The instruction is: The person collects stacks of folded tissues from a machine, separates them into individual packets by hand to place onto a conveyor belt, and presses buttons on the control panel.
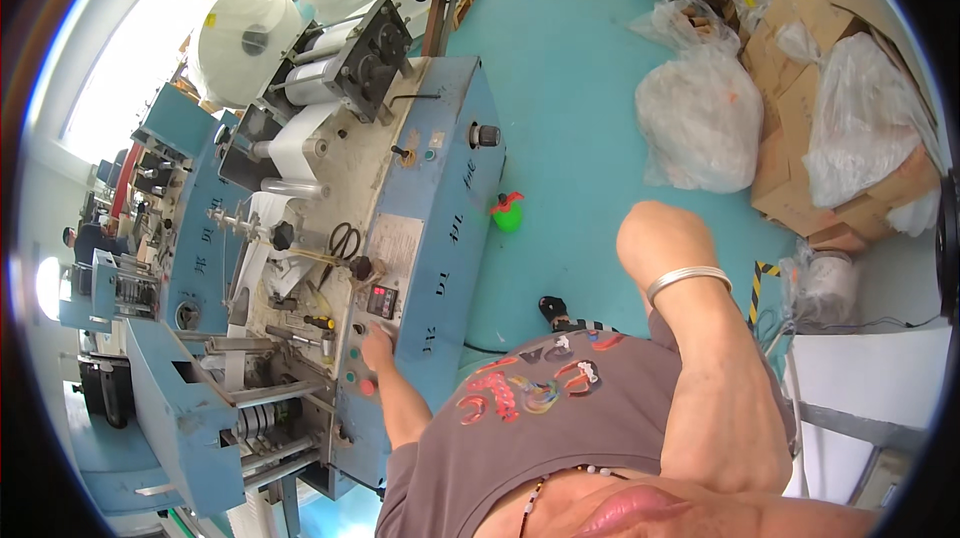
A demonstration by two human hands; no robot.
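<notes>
My left hand (377, 348) reaches to the control panel on the blue machine (440, 238). Its fingers are stretched out against the panel, just below a small display with red digits (382, 300). A row of buttons runs beside the hand, with a red button (367, 388) nearest the wrist. Whether a fingertip presses a button or only rests there cannot be made out. My right hand (667, 236) is raised over the floor at the right, bent at the wrist above a silver bracelet (690, 281). Its fingers are hidden, and nothing shows in it.
Scissors (344, 241) and a yellow-black screwdriver (320, 322) lie on the machine bed. White web runs from a large roll (243, 43) through rollers. A green ball-like object (508, 214) is beside the machine. Plastic bags (700, 123) and cardboard boxes (790, 148) are piled at the right.
</notes>
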